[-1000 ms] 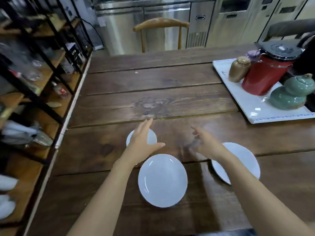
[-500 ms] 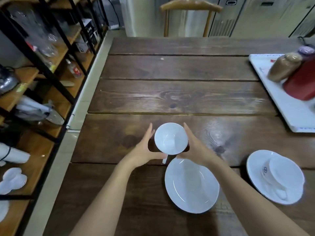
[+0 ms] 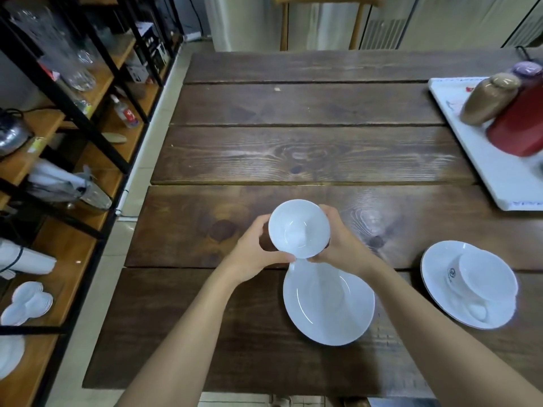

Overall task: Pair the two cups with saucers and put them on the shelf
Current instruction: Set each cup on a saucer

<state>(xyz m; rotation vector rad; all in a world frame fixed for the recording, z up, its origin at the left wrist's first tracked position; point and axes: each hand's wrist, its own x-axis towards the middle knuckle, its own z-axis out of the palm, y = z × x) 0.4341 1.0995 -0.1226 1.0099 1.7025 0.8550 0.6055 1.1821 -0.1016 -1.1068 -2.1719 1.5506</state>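
Note:
A white cup (image 3: 298,228) is held between both hands just above the wooden table (image 3: 308,160), at the far edge of an empty white saucer (image 3: 328,304). My left hand (image 3: 252,254) grips the cup's left side and my right hand (image 3: 342,245) its right side. To the right, a second white cup (image 3: 487,277) sits on its own saucer (image 3: 440,277). The wooden shelf (image 3: 73,245) with black frame stands along the table's left side.
A white tray (image 3: 499,171) at the right holds a red jug (image 3: 523,124) and a brown jar (image 3: 487,98). The shelf carries glassware, a bottle (image 3: 125,111), folded cloths and small white dishes (image 3: 28,302). A wooden chair (image 3: 323,22) stands at the far end.
Both hands have closed around the cup and lifted it at the saucer's far edge. The view has shifted left and downward.

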